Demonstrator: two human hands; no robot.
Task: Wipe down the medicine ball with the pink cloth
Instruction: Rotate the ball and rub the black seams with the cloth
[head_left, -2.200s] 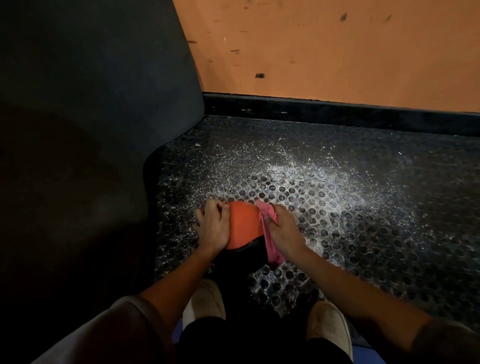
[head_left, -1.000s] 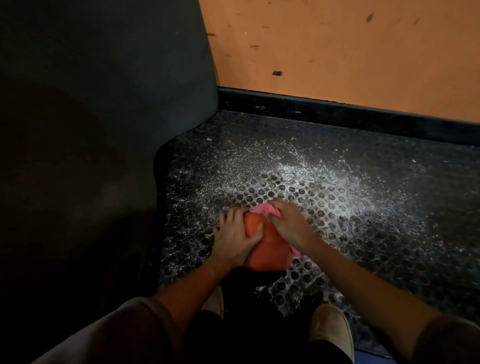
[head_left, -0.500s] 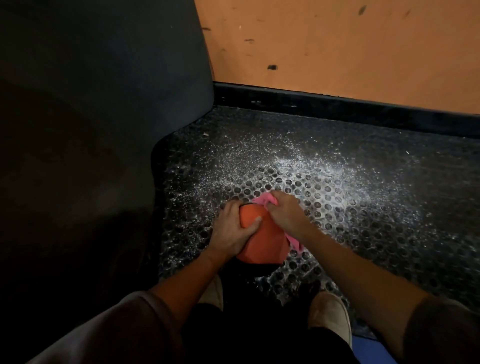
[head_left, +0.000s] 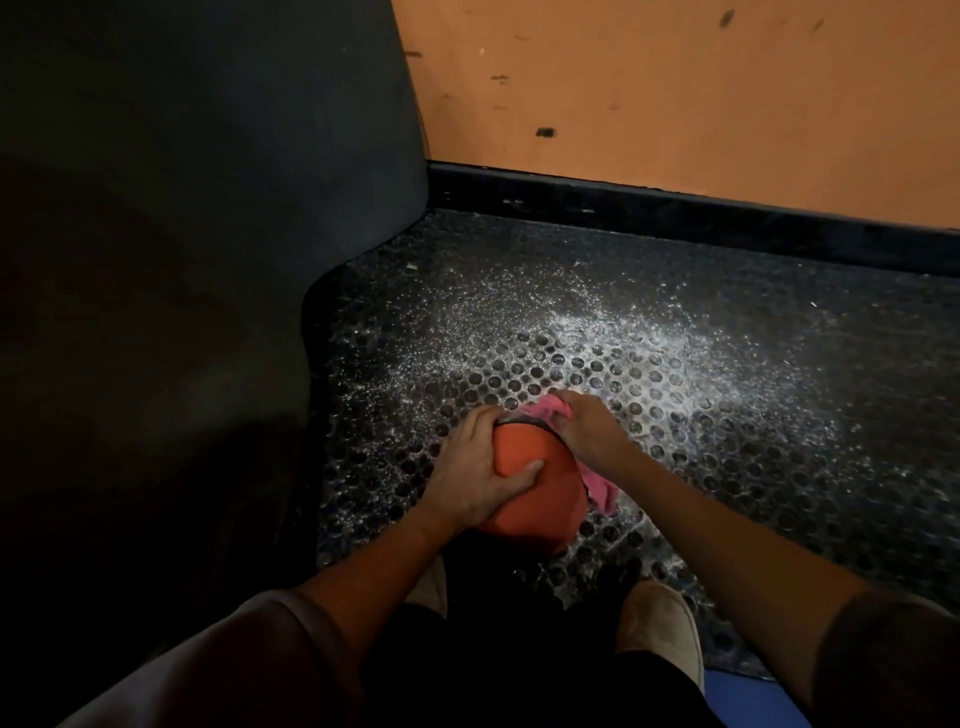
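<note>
Dusty mat is lying open rightward, dark pad crowding left; left hand gripping medicine ball, right hand clutching pink cloth.

Scuffed orange wall filled upper right, black baseboard below it. Dark studded rubber floor, white powder at center. Large dark padded panel at left. Dim light.

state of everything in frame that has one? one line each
orange round medicine ball: held between both hands, low over the mat.
pink fabric cloth: bunched, pressed against the ball's right side.
left hand: grips the ball, thumb across its near face.
right hand: holds the cloth on the ball.
black perforated rubber floor mat: dusted with white powder.
orange painted wall: scuffed, dark marks.
</note>
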